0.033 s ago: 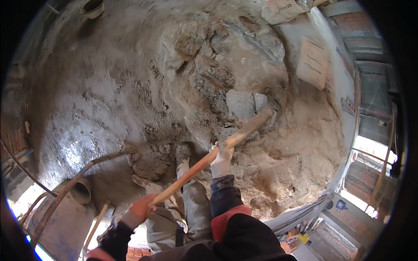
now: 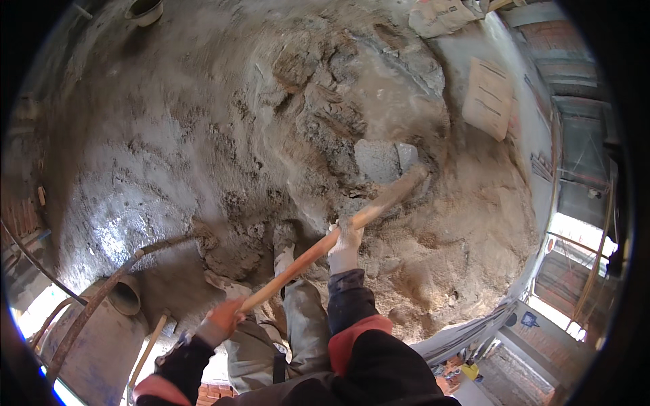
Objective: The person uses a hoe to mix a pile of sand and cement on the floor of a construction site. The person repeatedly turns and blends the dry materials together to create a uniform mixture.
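A long-handled hoe (image 2: 301, 262) runs slantwise from my lap up to the right. Its grey, mortar-smeared blade (image 2: 376, 161) rests in a hollow of wet mortar (image 2: 325, 111). My left hand (image 2: 223, 318), slightly blurred, is closed round the near end of the wooden handle. Farther up the shaft, my right hand (image 2: 347, 247), pale grey as if gloved or caked, also grips it. Where the handle meets the blade, muddy mix partly hides the joint. Dry-looking sand (image 2: 433, 271) lies on the right beside the wet mix.
My dusty boot (image 2: 284, 254) stands at the mix's edge. At lower left are a large grey drum-like container (image 2: 95, 338), a curved hose (image 2: 112, 287) and a wooden handle (image 2: 150, 345). Paper sacks (image 2: 489, 98) lie at upper right; a bucket (image 2: 144, 12) stands at far left.
My left hand and forearm have shifted slightly up and to the right. The hoe and my right hand look almost unmoved.
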A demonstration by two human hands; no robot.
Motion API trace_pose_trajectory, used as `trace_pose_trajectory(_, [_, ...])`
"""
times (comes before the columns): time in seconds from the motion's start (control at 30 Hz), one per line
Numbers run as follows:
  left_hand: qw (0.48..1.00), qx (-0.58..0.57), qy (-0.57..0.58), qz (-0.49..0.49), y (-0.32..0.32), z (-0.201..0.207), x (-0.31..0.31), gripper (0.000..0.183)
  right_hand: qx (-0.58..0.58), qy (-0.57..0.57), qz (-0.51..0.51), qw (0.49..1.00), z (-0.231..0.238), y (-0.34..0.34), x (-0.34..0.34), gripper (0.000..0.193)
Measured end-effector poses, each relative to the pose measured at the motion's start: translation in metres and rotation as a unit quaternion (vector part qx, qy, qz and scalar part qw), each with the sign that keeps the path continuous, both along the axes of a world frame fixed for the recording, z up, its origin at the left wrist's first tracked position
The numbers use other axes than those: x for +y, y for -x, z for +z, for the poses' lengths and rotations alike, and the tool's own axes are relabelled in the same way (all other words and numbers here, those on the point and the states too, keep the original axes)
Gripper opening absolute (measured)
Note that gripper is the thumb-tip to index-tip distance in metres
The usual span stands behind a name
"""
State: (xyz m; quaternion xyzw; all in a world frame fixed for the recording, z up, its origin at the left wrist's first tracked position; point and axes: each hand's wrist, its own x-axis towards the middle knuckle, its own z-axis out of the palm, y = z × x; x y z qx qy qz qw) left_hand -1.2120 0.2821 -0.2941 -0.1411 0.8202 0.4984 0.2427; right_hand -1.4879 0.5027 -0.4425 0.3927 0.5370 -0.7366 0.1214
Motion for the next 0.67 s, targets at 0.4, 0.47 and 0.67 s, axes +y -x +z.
trace_pose_trajectory(0.4, [0.99,-0.072,0.068,0.104,-0.055,-0.161,0.066,0.035,0.027,-0.061,0.015,0.998,0.009,-0.015,0.004,0.02])
trace_pose_trajectory(0.47, [0.988,-0.077,0.082,0.106,-0.078,-0.142,0.071,0.036,0.026,-0.044,0.053,0.997,0.019,-0.03,-0.009,0.019])
trace_pose_trajectory(0.67, [0.954,-0.259,0.035,0.148,-0.168,-0.06,0.073,0.043,-0.112,0.008,0.174,0.978,-0.009,-0.097,-0.064,0.03])
